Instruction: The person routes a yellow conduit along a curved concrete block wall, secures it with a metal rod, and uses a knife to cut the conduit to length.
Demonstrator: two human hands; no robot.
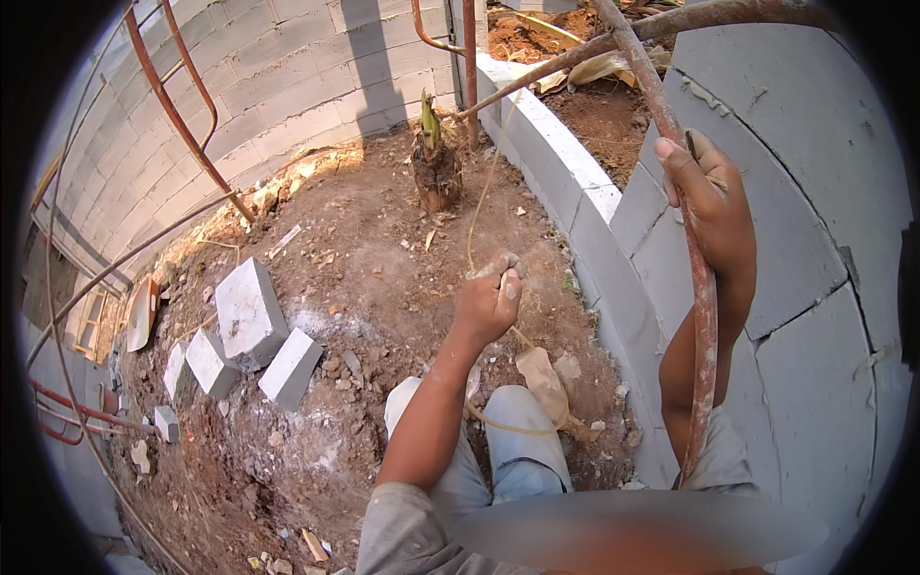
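Observation:
My left hand (491,295) is closed in a fist around a thin yellowish line (486,199), which may be cord or slim tubing. From the fist the line runs up toward the low block wall and down into a loose loop over my knees. On the right, my raised right hand (714,196) wraps round a rusty metal pole (702,335), thumb across it. The pole slants down past my forearm. Below my left hand, a pale tan flat piece (543,380) lies on the dirt by my knees.
Several grey blocks (251,311) lie on the soil at left. Ahead stands a cut plant stump (438,172). A low block wall (594,240) borders the right side, with a tall block wall (278,81) behind. Rusty scaffold tubes (168,91) and a crossing pole (728,14) surround the space.

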